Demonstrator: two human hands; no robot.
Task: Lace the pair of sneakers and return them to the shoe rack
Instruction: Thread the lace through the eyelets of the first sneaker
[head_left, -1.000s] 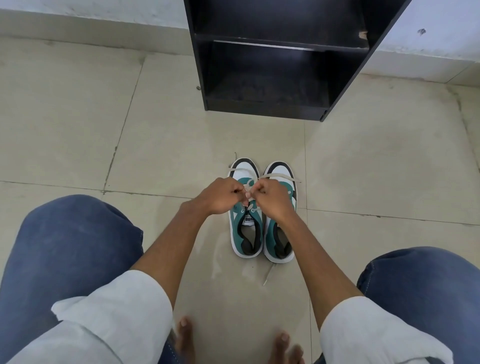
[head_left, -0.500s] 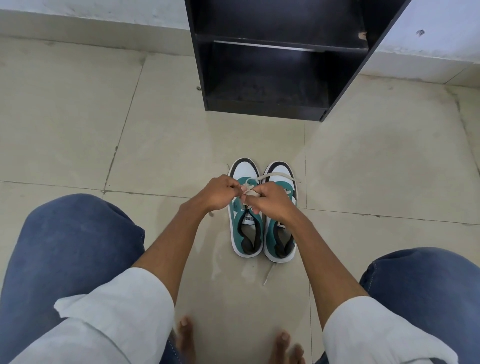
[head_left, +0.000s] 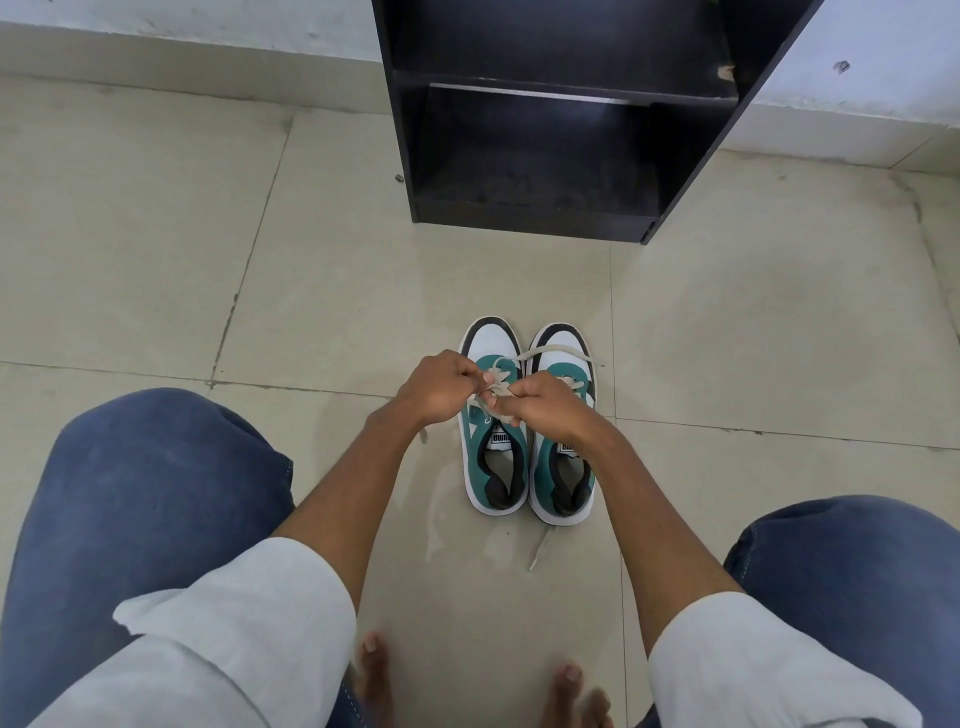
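Green-and-white sneakers (head_left: 527, 441) sit side by side at frame centre on the tile floor (head_left: 156, 260), below the black rack (head_left: 545, 130). Left hand (head_left: 436, 389) and right hand (head_left: 545, 405) both pinch the lace (head_left: 498, 387) over the left-side shoe.

Beige tiled floor (head_left: 156, 249), white wall (head_left: 182, 21)

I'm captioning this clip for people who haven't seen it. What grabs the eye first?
Two hands, the left hand and right hand, meet over the left sneaker of a green-and-white pair on the tiled floor, pinching its pale lace. Beyond them stands a black shoe rack, shelves bare.
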